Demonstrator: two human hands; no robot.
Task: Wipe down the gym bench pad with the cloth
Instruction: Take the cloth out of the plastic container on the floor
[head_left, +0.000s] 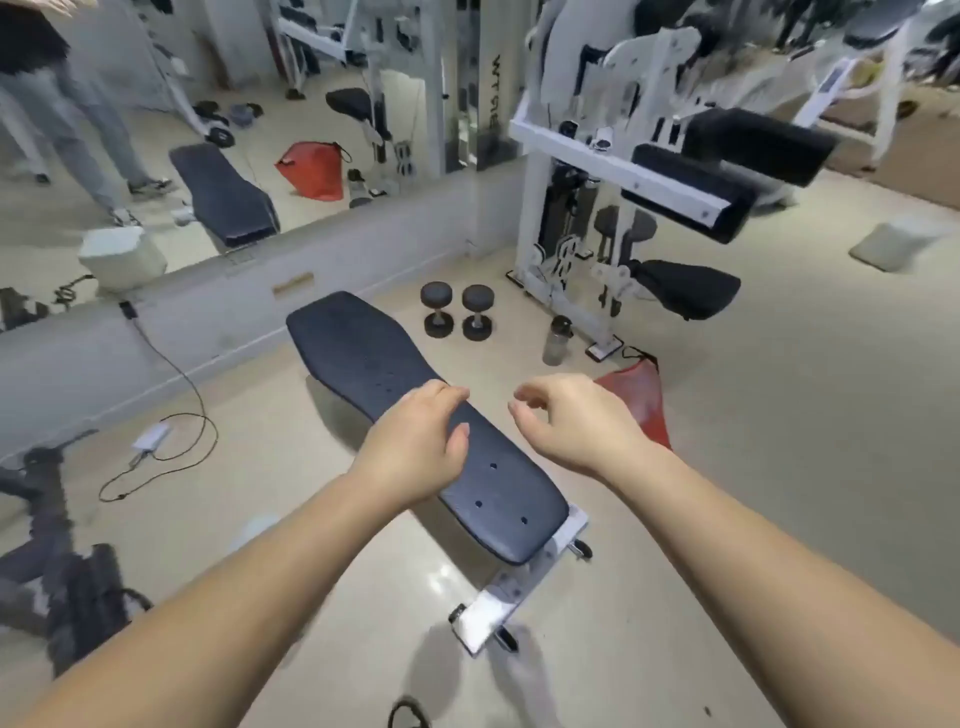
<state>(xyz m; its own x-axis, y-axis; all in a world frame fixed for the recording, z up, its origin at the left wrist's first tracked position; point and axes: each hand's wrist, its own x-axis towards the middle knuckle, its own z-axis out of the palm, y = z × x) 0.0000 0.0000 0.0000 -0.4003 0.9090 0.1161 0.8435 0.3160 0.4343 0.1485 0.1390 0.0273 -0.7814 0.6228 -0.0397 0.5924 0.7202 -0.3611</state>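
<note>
Below, in the head view, your two bare forearms reach forward over the black gym bench pad (379, 364), which runs diagonally from near the mirror wall (156, 322) to its white frame foot (511, 597) closest to you. Your left hand (418, 447) lies over the pad's middle, fingers curled loosely, holding nothing. Your right hand (566, 421) hovers just beside the pad's right edge, half open, fingers bent, also without anything in it. A red cloth (641, 400) lies on the floor right of the bench, partly behind your right hand. Two dumbbells (457, 312) and a bottle (557, 340) stand farther off.
</note>
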